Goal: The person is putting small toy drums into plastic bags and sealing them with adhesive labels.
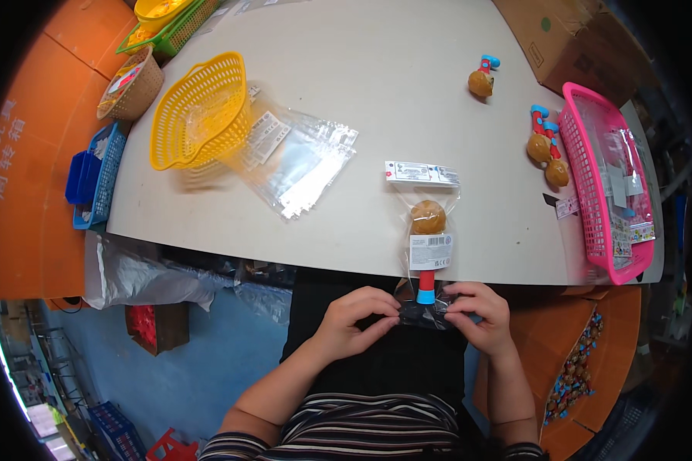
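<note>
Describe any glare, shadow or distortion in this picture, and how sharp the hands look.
Head view: glare whitens the clear bags; head view: the yellow basket casts a soft shadow on the table, whose front edge bows with fisheye distortion; head view: black fills the corners; head view: left hand and right hand, pinching the packet, look fairly sharp.

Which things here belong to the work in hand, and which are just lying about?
In the work, it seems:
left hand and right hand, pinching the near end of a clear bag
toy inside it
loose similar toys
flat clear bags

Apparently just lying about:
cardboard box
tan basket
blue basket
</note>
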Motion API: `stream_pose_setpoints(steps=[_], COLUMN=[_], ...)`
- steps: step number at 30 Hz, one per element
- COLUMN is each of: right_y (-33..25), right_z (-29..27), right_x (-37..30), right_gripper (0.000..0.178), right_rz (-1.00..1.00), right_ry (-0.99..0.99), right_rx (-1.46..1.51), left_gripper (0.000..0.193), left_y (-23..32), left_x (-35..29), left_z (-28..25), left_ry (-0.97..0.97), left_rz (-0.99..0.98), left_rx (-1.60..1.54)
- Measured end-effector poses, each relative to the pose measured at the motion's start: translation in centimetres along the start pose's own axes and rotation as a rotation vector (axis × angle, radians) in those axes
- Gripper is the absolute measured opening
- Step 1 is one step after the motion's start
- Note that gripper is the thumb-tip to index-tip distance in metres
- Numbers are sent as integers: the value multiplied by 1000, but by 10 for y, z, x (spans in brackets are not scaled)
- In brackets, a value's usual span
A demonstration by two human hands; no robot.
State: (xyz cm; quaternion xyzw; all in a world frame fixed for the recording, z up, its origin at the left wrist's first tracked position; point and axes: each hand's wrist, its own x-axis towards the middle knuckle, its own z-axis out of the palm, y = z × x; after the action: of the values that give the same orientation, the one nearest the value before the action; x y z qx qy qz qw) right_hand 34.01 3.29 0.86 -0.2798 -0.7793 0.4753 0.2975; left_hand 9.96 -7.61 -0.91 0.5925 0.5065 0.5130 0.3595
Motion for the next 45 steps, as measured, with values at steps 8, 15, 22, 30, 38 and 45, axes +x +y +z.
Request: stream_pose_setpoints(steps=[8, 15, 22, 30, 38, 45], right_y=[8, 5, 2, 5, 6, -14], right_z=[2, 8, 14, 13, 17, 16], right_x=[-5, -9, -11, -9, -16, -18], right_gripper=[32, 41, 35, 31, 20, 19], right_rz=[-58, -94, -275, -279, 3, 273], right_ry=[27, -54, 130, 97, 205, 230], right_rx=[2, -223, -505, -424, -8, 113], left_gripper=[13, 34, 42, 35, 19, 13], left_y=[3, 2, 2, 0, 6, 6], left_x=[0, 0, 7, 9, 5, 0], left_z=[3, 5, 9, 7, 7, 11], left_ry=[4, 8, -128, -111, -56, -11], left_rz=[6, 47, 114, 186, 17, -24], left_rx=[-18, 37, 183, 247, -5, -74])
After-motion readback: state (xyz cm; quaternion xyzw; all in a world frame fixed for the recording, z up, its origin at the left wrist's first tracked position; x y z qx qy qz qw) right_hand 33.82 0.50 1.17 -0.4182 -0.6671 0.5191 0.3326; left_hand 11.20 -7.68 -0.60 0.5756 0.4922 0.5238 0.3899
